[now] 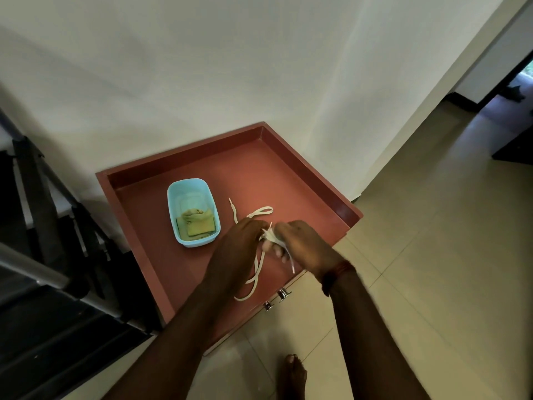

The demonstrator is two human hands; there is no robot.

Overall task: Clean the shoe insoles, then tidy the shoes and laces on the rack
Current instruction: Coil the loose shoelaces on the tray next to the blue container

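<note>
A white shoelace (255, 275) trails in loops over the reddish-brown top of the shoe rack (259, 174). My left hand (240, 241) and my right hand (302, 241) meet above the rack's front part, and both pinch a bunched part of the lace between them. One lace end and a loop (261, 210) lie on the rack beyond the hands. No shoes or insoles are in view.
A light blue plastic tub (192, 212) holding a folded yellow-green cloth (197, 222) stands on the rack's left half. Two metal knobs (277, 298) stick out of the rack's front. A dark metal frame (43, 255) stands at the left. Tiled floor (432, 255) and my bare foot (292, 373) lie below.
</note>
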